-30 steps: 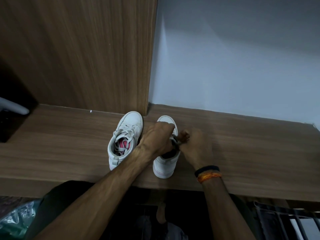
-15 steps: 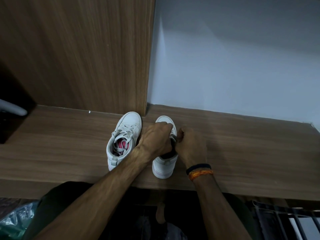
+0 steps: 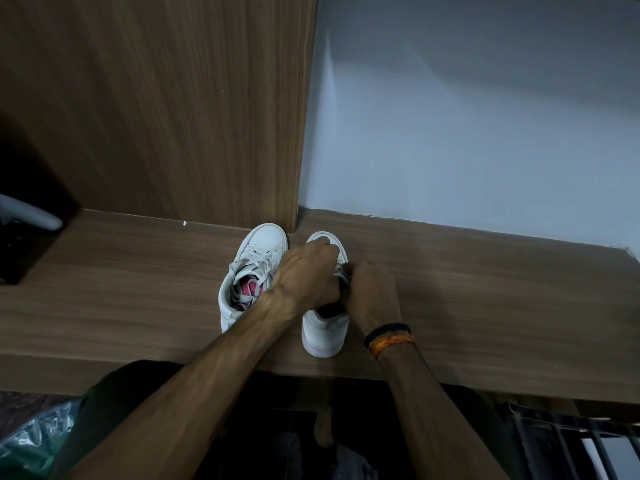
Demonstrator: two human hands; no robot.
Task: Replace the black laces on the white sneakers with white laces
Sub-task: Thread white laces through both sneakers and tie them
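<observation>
Wood-grain bench [image 3: 485, 292] runs along a pale wall [image 3: 485, 116], with a tall wood panel [image 3: 156, 98] standing on its back edge at left. Two white sneakers sit side by side mid-bench, toes to the back edge, heels near the front edge. Left sneaker [image 3: 252, 271]: white laces in, loose and untied, pink insole visible. Right sneaker [image 3: 325, 330]: heel and toe cap visible, lace area covered by both hands. Left hand [image 3: 308, 271] lies across the top of the right sneaker, fingers curled down onto it, gripping the upper. Right hand [image 3: 372, 292] is at the sneaker's right side, fingers curled in at the eyelets, pinching something dark there; cannot tell if it's a lace. Right wrist has a black band [image 3: 388, 330] and an orange thread [image 3: 391, 342]. Grey handle-like object [image 3: 31, 213] at far left edge. Plastic bag [image 3: 34, 441] below the bench's front edge, left.
</observation>
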